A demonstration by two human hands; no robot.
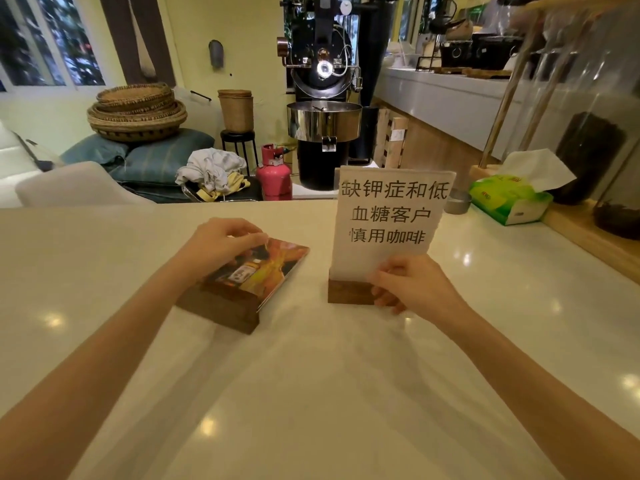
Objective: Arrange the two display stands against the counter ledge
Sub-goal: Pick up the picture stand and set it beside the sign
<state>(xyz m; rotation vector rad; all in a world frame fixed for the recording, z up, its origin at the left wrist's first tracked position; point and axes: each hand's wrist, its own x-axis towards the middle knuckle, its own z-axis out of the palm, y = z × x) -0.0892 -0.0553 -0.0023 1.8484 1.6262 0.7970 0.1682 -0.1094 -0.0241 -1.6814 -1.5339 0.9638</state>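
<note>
Two display stands with dark wooden bases sit on the pale counter. The left stand, with a colourful orange picture, is tipped far back, almost flat. My left hand grips the top edge of its panel. The right stand is upright and shows a white sheet with black Chinese writing. My right hand holds it at the lower right, fingers around the base and panel. The wooden counter ledge runs along the right side, apart from both stands.
A green tissue box and a small grey cup sit at the far right of the counter near the ledge. Glass jars stand on the ledge. Beyond the counter's far edge are a coffee roaster, a pink gas cylinder and baskets.
</note>
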